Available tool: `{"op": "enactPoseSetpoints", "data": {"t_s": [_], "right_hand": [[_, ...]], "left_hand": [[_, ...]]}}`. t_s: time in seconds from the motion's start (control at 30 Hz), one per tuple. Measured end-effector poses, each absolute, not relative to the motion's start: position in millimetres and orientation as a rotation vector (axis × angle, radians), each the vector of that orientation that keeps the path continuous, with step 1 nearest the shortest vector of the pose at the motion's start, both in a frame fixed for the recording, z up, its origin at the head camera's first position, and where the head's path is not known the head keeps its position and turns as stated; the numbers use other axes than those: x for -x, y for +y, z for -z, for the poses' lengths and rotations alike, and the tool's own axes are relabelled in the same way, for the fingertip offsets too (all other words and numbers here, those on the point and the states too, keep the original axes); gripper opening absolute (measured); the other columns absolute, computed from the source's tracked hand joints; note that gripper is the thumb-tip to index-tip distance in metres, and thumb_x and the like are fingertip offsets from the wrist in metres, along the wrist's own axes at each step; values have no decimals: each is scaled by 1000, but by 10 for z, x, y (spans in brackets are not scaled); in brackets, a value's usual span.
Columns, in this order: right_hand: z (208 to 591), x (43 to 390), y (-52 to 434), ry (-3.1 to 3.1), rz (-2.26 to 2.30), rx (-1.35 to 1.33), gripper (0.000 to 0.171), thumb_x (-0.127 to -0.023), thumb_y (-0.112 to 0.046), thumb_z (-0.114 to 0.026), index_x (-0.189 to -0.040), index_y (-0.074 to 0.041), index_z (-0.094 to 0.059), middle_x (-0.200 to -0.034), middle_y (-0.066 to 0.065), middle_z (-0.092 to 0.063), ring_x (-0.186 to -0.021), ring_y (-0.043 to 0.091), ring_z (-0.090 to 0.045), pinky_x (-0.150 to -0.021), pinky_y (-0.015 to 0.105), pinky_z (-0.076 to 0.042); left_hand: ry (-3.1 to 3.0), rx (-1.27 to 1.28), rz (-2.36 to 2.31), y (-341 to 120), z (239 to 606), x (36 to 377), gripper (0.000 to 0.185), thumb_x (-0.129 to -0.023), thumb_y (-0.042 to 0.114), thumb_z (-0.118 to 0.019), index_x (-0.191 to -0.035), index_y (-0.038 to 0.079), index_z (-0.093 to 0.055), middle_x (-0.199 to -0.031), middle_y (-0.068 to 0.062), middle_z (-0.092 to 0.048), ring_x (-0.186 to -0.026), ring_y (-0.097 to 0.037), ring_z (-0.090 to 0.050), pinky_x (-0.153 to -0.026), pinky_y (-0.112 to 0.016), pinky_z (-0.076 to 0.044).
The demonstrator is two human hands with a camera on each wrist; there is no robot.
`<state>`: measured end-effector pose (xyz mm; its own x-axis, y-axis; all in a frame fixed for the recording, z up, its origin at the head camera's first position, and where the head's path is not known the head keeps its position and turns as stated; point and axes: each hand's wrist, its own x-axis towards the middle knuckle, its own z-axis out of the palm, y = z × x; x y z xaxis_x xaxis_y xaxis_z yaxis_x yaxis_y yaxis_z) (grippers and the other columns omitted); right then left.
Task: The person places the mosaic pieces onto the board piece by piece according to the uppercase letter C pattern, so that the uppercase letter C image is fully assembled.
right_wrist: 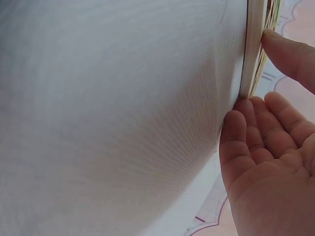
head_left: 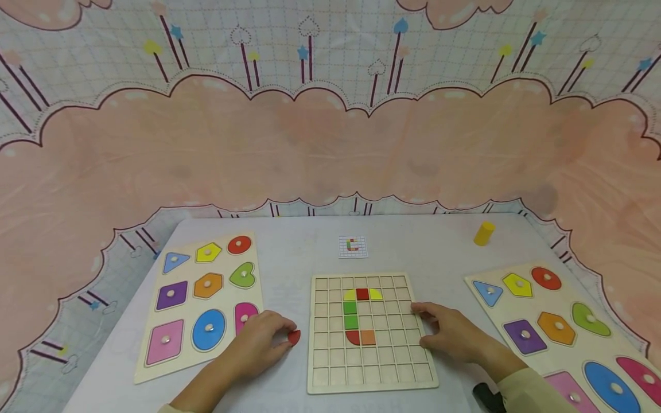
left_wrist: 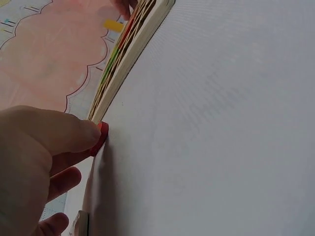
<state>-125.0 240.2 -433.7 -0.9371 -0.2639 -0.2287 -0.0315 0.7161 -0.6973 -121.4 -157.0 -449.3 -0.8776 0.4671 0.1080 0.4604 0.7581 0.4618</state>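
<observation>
In the head view, my left hand (head_left: 261, 343) pinches a small red tile (head_left: 294, 337) with a rounded edge, just left of the wooden grid board (head_left: 397, 367). The left wrist view shows thumb and finger on this red tile (left_wrist: 102, 140), close by the board's side. On the grid sit yellow corner tiles (head_left: 376, 295), a red square (head_left: 362, 294), two green squares (head_left: 350, 315), a red rounded tile (head_left: 353, 337) and an orange square (head_left: 368, 337). My right hand (head_left: 454, 335) touches the board's right edge, its thumb and relaxed fingers at the wooden side (right_wrist: 253, 54).
Behind the grid lies a small pattern card (head_left: 353, 246). A yellow cylinder (head_left: 484, 234) stands at the back right. Knobbed shape boards flank the grid, one at left (head_left: 186, 310), one at right (head_left: 560, 298). A dark object (head_left: 488, 397) lies by the right wrist.
</observation>
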Motion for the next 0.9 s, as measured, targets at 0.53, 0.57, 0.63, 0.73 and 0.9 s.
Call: {"op": "enactPoseSetpoints", "data": {"t_s": [0.53, 0.57, 0.63, 0.73, 0.9], "right_hand": [[4342, 1251, 2406, 2615, 1054, 244, 67, -79, -12, -84, -138, -4, -55, -132, 10, -61, -120, 32, -56, -100, 51, -45], [4343, 1250, 2407, 2616, 1054, 244, 67, -79, -12, -84, -138, -4, -55, -132, 10, -61, -120, 32, -56, -100, 51, -45], [4346, 1250, 2410, 2615, 1059, 243, 67, -79, -12, -84, -138, -4, -55, -132, 10, -61, -121, 32, -55, -100, 51, -45], [4352, 1252, 2412, 2613, 1062, 244, 67, -79, -12, -84, -139, -4, -55, -132, 10, -60, -122, 32, -55, -101, 51, -45], [4361, 1255, 2411, 2615, 1057, 242, 67, -79, -12, -84, -139, -5, -55, -132, 10, -60, -121, 32, -55, -101, 50, -45]], "left_hand": [[2962, -734, -781, -1462, 4500, 1218, 24, -82, 14, -82, -105, 14, -74, -99, 9, -65, -99, -14, -58, -88, -40, -51], [2967, -743, -787, -1444, 4486, 1227, 24, -83, 14, -81, -105, 14, -74, -99, 8, -65, -99, -15, -58, -87, -40, -51], [2978, -776, -788, -1401, 4450, 1252, 24, -83, 14, -81, -105, 14, -74, -99, 8, -66, -99, -15, -59, -87, -41, -50], [2979, -849, -793, -1327, 4395, 1295, 24, -83, 14, -81, -106, 13, -74, -99, 7, -67, -99, -16, -59, -87, -42, -50], [2946, -957, -822, -1150, 4328, 1363, 18, -85, 12, -78, -103, 11, -74, -97, 5, -68, -98, -18, -60, -88, -44, -47]]}}
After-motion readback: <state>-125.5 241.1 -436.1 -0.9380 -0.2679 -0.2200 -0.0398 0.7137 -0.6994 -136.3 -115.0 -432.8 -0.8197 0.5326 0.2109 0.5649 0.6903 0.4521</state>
